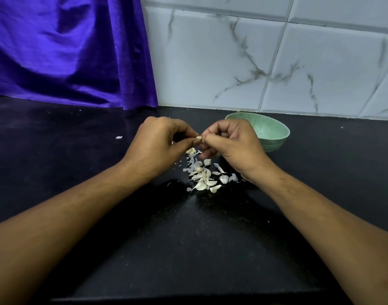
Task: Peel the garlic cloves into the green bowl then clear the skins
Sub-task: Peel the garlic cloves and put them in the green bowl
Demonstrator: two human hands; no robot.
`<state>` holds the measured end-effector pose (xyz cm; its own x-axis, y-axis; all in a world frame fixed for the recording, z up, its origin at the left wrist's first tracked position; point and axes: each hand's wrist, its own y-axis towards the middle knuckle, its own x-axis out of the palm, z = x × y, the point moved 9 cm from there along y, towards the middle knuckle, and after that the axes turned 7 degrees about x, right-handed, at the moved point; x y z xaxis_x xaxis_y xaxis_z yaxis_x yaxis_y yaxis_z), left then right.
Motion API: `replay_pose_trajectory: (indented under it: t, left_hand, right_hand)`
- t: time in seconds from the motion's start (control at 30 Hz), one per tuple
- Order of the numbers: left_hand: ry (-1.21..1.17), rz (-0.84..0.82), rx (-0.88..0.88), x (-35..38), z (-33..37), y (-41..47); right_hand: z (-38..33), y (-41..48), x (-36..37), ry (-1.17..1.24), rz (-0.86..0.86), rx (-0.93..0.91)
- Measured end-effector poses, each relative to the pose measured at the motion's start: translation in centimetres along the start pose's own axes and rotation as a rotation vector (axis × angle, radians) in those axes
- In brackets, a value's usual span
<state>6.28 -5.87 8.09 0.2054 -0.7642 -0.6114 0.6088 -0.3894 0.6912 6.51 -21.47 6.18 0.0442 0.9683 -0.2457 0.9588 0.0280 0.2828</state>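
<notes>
Pinching garlic clove (199, 137) between left hand (157, 146), right hand (235, 143)

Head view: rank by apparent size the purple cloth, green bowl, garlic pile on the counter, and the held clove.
1. purple cloth, largest by far.
2. green bowl and garlic pile look alike; the right hand hides part of the bowl, so unranked.
3. held clove, smallest.

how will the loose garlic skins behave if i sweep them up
The garlic skins look thin and curled, so probably very light and floppy. A stray flake lies well apart on the counter, so they likely scatter easily.
</notes>
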Motion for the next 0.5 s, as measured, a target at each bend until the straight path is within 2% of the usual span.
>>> replay_pose_trajectory:
  t: [0.33, 0.5]
  left_hand:
    - [-0.217, -0.021, 0.000, 0.0, -0.4, 0.1]
    - [-0.414, 0.014, -0.094, 0.2, -1.5, 0.1]
  right_hand:
    - [0.8, -0.2, 0.8, 0.253, -0.121, 0.190]
    - [1.2, -0.3, 1.5, 0.426, -0.204, 0.275]
